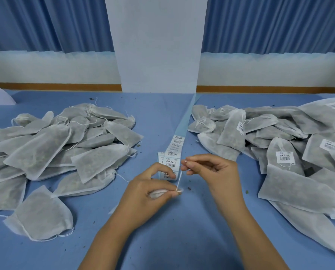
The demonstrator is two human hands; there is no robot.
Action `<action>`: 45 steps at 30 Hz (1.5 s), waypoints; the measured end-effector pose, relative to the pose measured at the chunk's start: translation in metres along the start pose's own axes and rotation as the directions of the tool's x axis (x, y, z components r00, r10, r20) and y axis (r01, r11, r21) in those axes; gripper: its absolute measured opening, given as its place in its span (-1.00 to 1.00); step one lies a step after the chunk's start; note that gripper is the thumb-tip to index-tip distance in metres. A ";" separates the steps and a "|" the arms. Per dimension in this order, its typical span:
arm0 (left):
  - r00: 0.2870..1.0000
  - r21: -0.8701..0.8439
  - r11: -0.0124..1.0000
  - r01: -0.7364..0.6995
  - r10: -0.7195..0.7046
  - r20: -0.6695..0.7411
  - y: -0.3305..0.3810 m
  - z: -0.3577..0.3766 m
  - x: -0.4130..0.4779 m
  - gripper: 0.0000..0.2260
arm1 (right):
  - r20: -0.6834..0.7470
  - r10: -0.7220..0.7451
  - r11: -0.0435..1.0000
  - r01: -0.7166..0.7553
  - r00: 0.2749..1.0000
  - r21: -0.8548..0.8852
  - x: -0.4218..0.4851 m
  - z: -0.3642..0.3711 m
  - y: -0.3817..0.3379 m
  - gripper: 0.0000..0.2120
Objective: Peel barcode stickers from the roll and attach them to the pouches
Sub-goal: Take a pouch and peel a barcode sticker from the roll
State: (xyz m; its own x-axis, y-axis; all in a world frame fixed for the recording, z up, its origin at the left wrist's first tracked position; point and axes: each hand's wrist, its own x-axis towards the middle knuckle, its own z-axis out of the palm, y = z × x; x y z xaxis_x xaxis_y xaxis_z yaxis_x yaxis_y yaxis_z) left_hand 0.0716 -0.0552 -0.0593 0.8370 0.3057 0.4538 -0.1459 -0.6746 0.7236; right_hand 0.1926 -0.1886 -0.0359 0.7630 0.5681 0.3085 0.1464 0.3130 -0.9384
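Nearest the camera, two bare forearms reach over the blue table [162,246] toward the sticker strip [172,162], which lies along the middle of it. On the near side of the strip's end, the left hand [153,189] is curled around the bunched neck of a small white pouch [158,193]. Most of the pouch is hidden under the fingers, so its shape is hard to make out. A thin white drawstring [179,181] rises from that pouch to the right hand [211,170], just right of the strip's end. Its thumb and forefinger seem to pinch the string's upper end, and the other fingers are loosely bent. The near part of the strip carries printed barcode labels one after another. Beyond them a bare pale liner runs away to the foot of a white pillar [156,45]. Left of the strip lies a heap of plain pouches [55,145], grey-white mesh with loose strings. Right of the strip lies a heap of labelled pouches [279,145], several of them showing a white barcode label. Behind the strip's far end, blue curtains [46,22] hang on both sides of the pillar.
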 end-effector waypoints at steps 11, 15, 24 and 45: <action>0.882 -0.128 0.984 0.120 -0.165 -0.441 -0.002 -0.002 -0.002 -0.84 | 0.168 0.174 0.962 -0.130 0.970 -0.242 -0.002 0.016 0.017 -0.75; 0.898 -0.158 0.975 0.158 -0.208 -0.387 0.000 -0.002 -0.002 -0.83 | 0.179 0.220 0.951 -0.171 0.959 -0.256 -0.005 0.019 0.020 -0.84; 0.927 -0.205 0.955 0.216 -0.266 -0.266 0.009 0.005 0.000 -0.85 | 0.154 -0.023 0.937 0.075 0.988 -0.342 -0.003 0.019 0.020 -0.88; 0.916 -0.255 0.934 0.250 -0.314 -0.251 0.009 0.004 0.001 -0.88 | 0.256 0.092 0.976 -0.035 0.962 -0.216 -0.005 0.018 0.020 -0.82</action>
State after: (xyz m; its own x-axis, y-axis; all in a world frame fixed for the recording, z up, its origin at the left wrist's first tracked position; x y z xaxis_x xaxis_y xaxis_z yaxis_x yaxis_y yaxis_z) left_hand 0.0731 -0.0636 -0.0547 0.6801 0.6602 0.3188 -0.0615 -0.3819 0.9222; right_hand 0.1805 -0.1715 -0.0532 0.5862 0.7704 0.2508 0.2519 0.1210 -0.9602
